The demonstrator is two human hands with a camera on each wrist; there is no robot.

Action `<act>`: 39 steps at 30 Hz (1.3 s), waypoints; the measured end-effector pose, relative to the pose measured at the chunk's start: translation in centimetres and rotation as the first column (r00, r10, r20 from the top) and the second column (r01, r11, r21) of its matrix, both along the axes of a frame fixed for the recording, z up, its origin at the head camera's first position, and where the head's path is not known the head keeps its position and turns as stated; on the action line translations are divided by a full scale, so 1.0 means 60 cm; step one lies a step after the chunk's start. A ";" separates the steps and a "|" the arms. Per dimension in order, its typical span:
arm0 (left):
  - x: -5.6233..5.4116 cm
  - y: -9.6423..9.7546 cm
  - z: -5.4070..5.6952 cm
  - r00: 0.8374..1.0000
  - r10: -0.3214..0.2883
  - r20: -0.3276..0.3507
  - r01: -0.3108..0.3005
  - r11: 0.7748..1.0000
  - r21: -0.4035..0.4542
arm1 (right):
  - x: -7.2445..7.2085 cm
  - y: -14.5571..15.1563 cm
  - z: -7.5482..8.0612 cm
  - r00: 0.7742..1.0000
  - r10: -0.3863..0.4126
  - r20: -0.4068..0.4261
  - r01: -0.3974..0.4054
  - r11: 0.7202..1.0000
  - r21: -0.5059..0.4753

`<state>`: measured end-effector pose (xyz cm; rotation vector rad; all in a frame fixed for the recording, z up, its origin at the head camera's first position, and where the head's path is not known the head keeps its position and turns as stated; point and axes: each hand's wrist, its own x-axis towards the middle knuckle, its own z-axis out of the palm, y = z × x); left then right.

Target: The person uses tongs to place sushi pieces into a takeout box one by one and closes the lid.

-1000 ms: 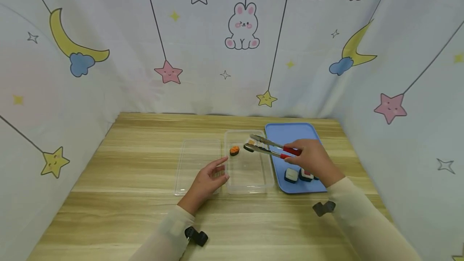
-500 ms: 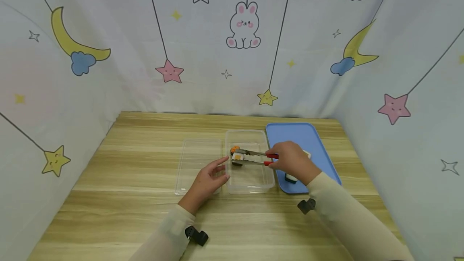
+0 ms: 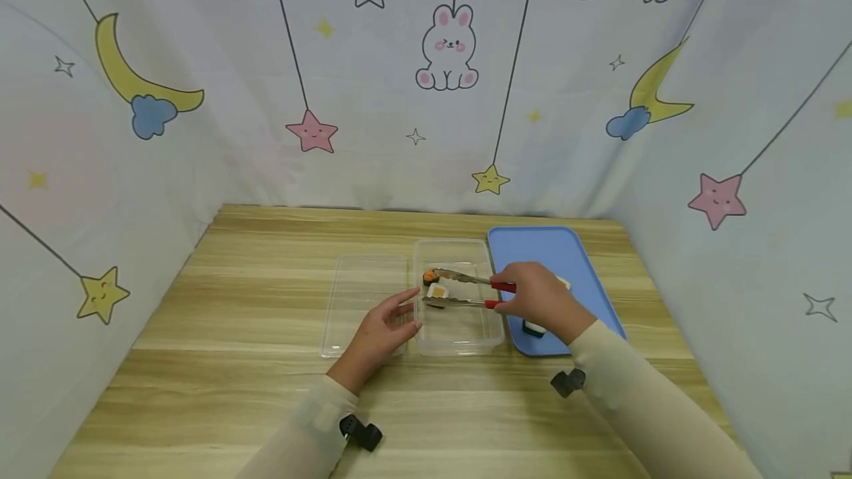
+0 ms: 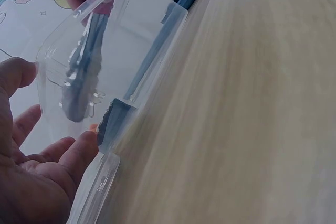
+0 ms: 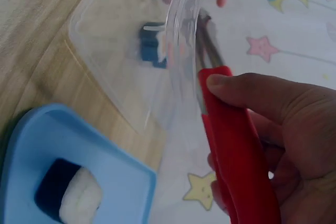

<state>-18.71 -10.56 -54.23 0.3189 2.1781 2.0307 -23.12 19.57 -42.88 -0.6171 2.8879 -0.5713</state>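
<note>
My right hand [image 3: 542, 298] grips the red handles of metal tongs [image 3: 466, 277] over a clear plastic box [image 3: 459, 351]. The tong tips stand apart, one on each side of a toy sushi piece with a white and yellow top [image 3: 437, 291], which sits in the box near its left wall. Just behind it is an orange-topped sushi piece [image 3: 430, 276], partly covered by the far tip. My left hand [image 3: 376, 335] touches the box's left side with fingers spread and relaxed; in the left wrist view its fingertips [image 4: 86, 142] rest against the wall.
To the right lies a blue tray [image 3: 532, 242] bearing a white-topped sushi piece [image 3: 533, 328] and another piece [image 3: 564, 282] mostly behind my right hand. A clear lid-like plastic piece [image 3: 359, 294] lies left of the box. Behind the wooden table hangs a printed curtain [image 3: 373, 168].
My right hand has brought the tongs left and down into the box with the white-and-yellow sushi piece. Since half a second ago the tips have spread apart around it. My left hand has stayed put.
</note>
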 end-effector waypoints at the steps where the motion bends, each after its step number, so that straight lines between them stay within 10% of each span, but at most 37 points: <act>1: 0.000 0.000 0.000 1.000 0.000 0.002 0.000 1.000 -0.002 | 0.002 0.007 -0.001 1.000 -0.009 -0.005 0.009 1.000 -0.026; 10: 0.001 -0.001 0.004 1.000 0.000 -0.001 0.000 1.000 -0.031 | 0.023 0.129 -0.008 0.975 -0.218 -0.052 0.205 0.961 -0.187; 21: -0.002 -0.001 0.001 1.000 0.003 0.009 -0.002 1.000 -0.029 | 0.068 0.288 -0.049 0.918 -0.394 -0.046 0.391 0.918 -0.062; 39: -0.001 0.001 0.003 1.000 0.022 0.022 -0.021 0.999 -0.036 | 0.081 0.316 -0.074 0.911 -0.410 -0.052 0.407 0.912 -0.055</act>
